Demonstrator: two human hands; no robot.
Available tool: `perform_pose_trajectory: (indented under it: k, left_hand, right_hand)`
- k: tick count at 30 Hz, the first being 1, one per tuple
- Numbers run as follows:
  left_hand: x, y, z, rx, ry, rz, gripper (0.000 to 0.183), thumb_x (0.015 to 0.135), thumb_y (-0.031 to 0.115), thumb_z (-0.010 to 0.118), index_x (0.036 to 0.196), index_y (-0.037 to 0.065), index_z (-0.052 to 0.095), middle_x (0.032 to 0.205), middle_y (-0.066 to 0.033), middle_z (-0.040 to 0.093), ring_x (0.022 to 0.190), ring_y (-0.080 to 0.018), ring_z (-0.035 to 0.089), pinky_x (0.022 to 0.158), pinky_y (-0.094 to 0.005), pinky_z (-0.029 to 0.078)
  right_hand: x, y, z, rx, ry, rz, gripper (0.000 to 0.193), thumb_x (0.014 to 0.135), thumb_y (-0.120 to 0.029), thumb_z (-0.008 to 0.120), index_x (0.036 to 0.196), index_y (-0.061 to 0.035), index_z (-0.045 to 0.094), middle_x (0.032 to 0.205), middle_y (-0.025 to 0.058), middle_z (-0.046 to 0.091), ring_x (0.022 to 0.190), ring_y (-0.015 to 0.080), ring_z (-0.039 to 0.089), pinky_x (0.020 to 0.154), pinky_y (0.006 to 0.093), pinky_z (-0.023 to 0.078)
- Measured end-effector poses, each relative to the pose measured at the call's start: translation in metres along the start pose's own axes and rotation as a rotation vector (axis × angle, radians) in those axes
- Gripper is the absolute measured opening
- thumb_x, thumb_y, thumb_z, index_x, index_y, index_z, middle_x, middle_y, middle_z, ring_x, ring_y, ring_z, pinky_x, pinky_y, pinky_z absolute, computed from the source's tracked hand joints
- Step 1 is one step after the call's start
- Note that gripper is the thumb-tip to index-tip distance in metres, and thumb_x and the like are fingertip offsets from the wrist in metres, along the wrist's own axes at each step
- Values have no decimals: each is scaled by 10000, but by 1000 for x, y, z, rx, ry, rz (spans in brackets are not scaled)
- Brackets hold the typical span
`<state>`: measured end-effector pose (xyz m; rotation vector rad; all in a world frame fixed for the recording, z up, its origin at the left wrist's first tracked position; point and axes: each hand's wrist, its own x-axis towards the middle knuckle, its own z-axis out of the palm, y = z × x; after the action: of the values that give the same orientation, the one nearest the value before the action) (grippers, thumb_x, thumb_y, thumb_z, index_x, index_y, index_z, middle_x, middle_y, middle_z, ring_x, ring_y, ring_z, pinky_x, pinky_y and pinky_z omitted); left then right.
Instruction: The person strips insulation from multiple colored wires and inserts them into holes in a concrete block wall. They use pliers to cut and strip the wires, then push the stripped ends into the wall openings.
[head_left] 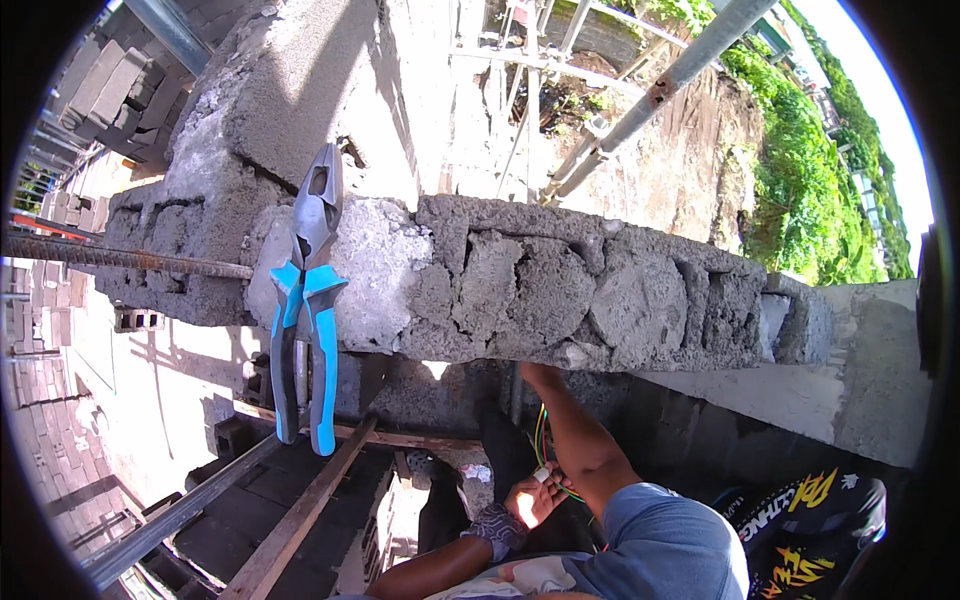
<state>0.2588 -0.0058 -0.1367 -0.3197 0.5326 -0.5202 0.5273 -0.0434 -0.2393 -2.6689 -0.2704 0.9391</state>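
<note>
My left hand [530, 500] is low in the middle, its fingers closed around thin green and yellow wires [541, 432] and a small whitish piece [541, 475] I cannot make out clearly. The wires run up beside my right forearm. My right arm reaches forward, and my right hand [540, 376] goes in at the near lower edge of the block wall [640, 300], beside a grey upright pipe; its fingers are hidden. Combination pliers [322, 285] with blue and black handles lie on the wall top, jaws pointing away and handles overhanging the near edge. Neither hand touches them.
A rusty steel bar [150, 258] juts across the wall's left end. Metal scaffold pipes [680, 75] stand beyond. Below left are a wooden plank [300, 510] and a metal pipe [190, 515]. Black cloth with yellow print [810, 530] shows at lower right.
</note>
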Motion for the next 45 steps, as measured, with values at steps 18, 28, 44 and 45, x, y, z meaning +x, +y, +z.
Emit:
perform_pose_trajectory:
  k: [18,28,44,45]
  left_hand:
    - [16,6,-10,113,170,-9,271,939,225,685,1166,137,567,1059,17,604,1107,-186,601,1088,-425,430]
    - [3,9,-7,37,47,73,266,926,235,708,1122,148,550,1000,15,616,1039,-192,625,1010,-408,483]
    - [14,29,-23,267,214,168,175,1003,205,631,1158,132,597,1007,9,649,973,-169,647,944,-385,524]
    - [14,30,-26,252,236,147,163,1008,185,609,1161,132,593,1001,8,643,978,-171,645,932,-383,527]
  right_hand:
    - [26,45,76,67,141,54,551,928,-272,564,1442,-72,552,1519,220,497,1413,407,459,1161,510,393]
    - [-17,57,128,5,145,122,518,925,-295,552,1407,-109,592,1350,205,638,1234,428,603,1087,477,475]
    - [2,26,85,45,97,115,543,970,-367,549,1462,-137,553,1527,160,520,1407,365,481,1164,458,409]
    - [0,24,78,56,-82,235,503,983,-321,534,1442,-117,566,1468,190,558,1346,390,526,1119,473,444]
